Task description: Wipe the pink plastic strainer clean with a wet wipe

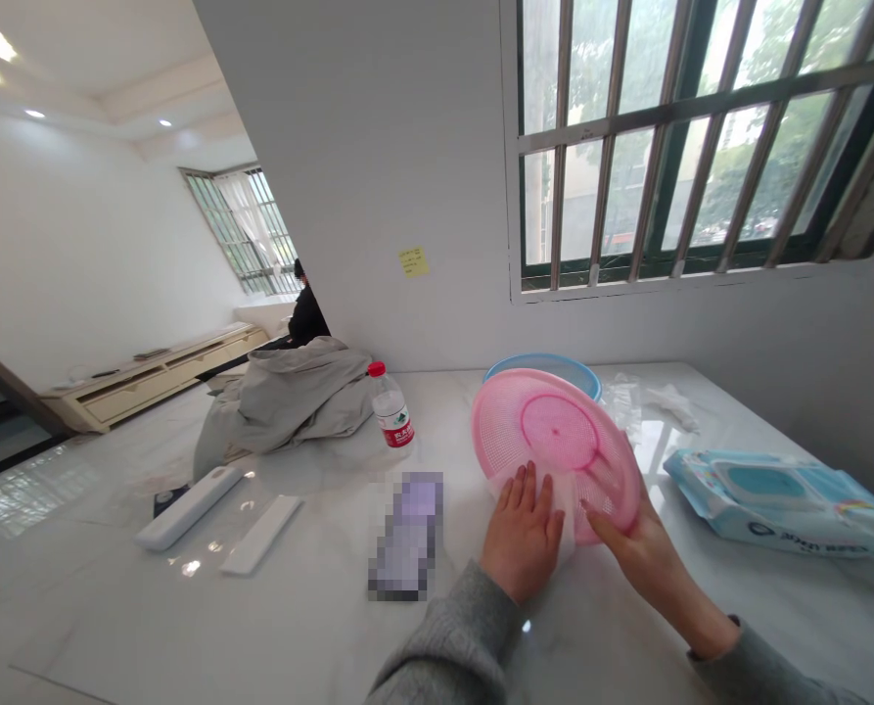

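Observation:
A pink plastic colander [495,421] with a mesh pattern is held up at a tilt above the white tabletop. My right hand [646,558] grips its right rim, thumb on the near face and the other fingers mostly hidden behind. My left hand [526,534] lies with outstretched fingers on a thin white wipe [568,519], pressing it against the lower part of the colander. Much of the wipe is covered by that hand. Behind the colander, a blue basin [543,364] is partly hidden.
A wet-wipe pack [789,504] lies at right, with clear plastic wrapping [623,401] behind. Left of my hands are a pixelated phone-shaped object [407,539], a red-capped bottle [391,406], grey cloth [297,392] and two white strips [191,509]. A barred window [671,176] is ahead.

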